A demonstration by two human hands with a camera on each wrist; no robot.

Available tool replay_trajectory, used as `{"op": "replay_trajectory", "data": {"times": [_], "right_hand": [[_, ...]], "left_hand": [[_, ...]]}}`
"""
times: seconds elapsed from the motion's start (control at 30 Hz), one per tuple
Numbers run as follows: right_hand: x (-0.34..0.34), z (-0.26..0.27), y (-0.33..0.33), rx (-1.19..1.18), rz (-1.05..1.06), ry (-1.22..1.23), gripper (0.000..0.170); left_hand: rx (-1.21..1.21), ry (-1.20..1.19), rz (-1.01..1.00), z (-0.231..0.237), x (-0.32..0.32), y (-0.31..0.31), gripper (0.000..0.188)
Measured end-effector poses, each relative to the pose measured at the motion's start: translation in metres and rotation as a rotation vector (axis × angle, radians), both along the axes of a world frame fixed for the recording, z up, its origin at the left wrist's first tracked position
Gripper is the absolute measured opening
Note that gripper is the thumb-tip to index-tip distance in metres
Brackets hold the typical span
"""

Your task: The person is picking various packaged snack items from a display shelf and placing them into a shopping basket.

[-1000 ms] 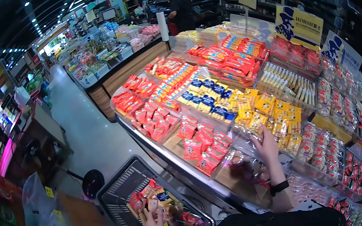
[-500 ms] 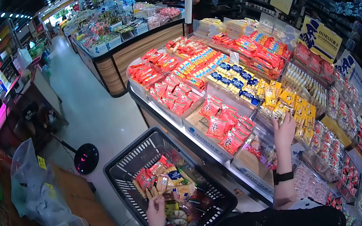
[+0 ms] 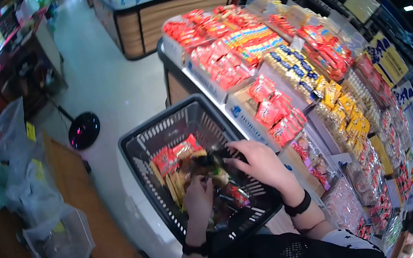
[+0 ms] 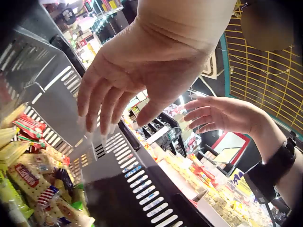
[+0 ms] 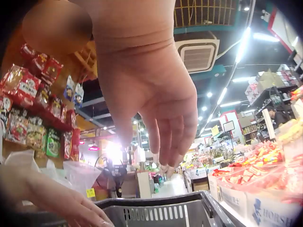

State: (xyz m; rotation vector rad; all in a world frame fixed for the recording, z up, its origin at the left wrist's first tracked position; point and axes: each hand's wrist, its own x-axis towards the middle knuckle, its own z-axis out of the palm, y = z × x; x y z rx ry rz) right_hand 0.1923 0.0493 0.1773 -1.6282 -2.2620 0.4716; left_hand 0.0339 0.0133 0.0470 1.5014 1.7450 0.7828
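A dark grey shopping basket (image 3: 163, 130) holds several wrapped snacks, among them red packets (image 3: 165, 160) and a cream packet with a red label (image 4: 28, 175). Over the snacks, my left hand (image 3: 199, 200) has loosely bent fingers and holds nothing; in the left wrist view it hangs beside the basket's slotted wall. My right hand (image 3: 260, 163) is above the basket's right side, fingers reaching inward. Seen from the right wrist, its palm (image 5: 156, 94) is bare and the fingers droop loosely above the rim.
To the right stands a sloped display with bins of red packets (image 3: 273, 107) and yellow packets (image 3: 351, 119). Clear plastic bins (image 3: 62, 238) line a wooden counter (image 3: 86, 202) on the left. A round black fan base (image 3: 83, 130) stands on the aisle floor (image 3: 115, 100).
My right hand has left the yellow packets on the display and come over the basket. The left hand has shifted further over the basket's contents, and the head view has tilted down.
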Motion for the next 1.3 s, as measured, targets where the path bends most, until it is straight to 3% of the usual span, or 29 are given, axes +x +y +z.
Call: {"op": "replay_trajectory", "data": {"times": [0.03, 0.17, 0.23, 0.33, 0.4, 0.47, 0.67, 0.73, 0.97, 1.07, 1.13, 1.23, 1.3], "right_hand": [[-0.003, -0.019, 0.005, 0.077, 0.042, -0.063, 0.033], [-0.017, -0.082, 0.024, -0.095, 0.090, -0.137, 0.039], [-0.028, -0.113, 0.037, -0.355, 0.090, -0.295, 0.041], [-0.050, -0.166, 0.053, -0.455, 0.119, -0.385, 0.040], [-0.066, -0.193, 0.060, -0.464, 0.121, -0.341, 0.041], [-0.080, -0.220, 0.067, -0.476, 0.122, -0.297, 0.041], [-0.096, -0.284, 0.083, -0.471, 0.038, -0.221, 0.038], [-0.099, -0.292, 0.083, -0.541, 0.023, -0.223, 0.039], [-0.110, -0.301, 0.067, -0.249, -0.100, -0.160, 0.038], [-0.117, -0.299, 0.062, -0.471, -0.071, -0.115, 0.039], [-0.124, -0.299, 0.048, -0.900, 0.013, 0.161, 0.044], [-0.137, -0.300, 0.030, -0.901, -0.048, 0.037, 0.050], [-0.141, -0.306, 0.025, -0.951, -0.154, 0.123, 0.048]], "left_hand": [[0.007, 0.120, -0.062, -0.013, -0.005, -0.002, 0.028], [-0.130, 0.146, 0.030, -0.042, -0.026, -0.016, 0.031], [-0.159, 0.151, 0.061, -0.051, -0.035, -0.018, 0.031], [-0.212, 0.160, 0.085, -0.060, -0.040, -0.020, 0.031], [-0.244, 0.157, 0.096, -0.067, -0.037, -0.021, 0.030], [-0.204, 0.328, 0.013, -0.076, -0.031, -0.025, 0.032], [-0.218, 0.258, -0.037, -0.085, -0.021, -0.031, 0.031], [-0.197, 0.330, -0.048, -0.085, -0.019, -0.032, 0.030], [-0.128, 0.254, -0.031, -0.078, -0.018, -0.037, 0.030], [-0.051, 0.278, -0.005, -0.078, -0.021, -0.037, 0.028], [-0.029, 0.188, 0.077, -0.073, -0.023, -0.035, 0.024], [-0.127, 0.189, 0.130, -0.073, -0.022, -0.031, 0.018], [-0.105, 0.261, 0.159, -0.071, -0.020, -0.033, 0.016]]}}
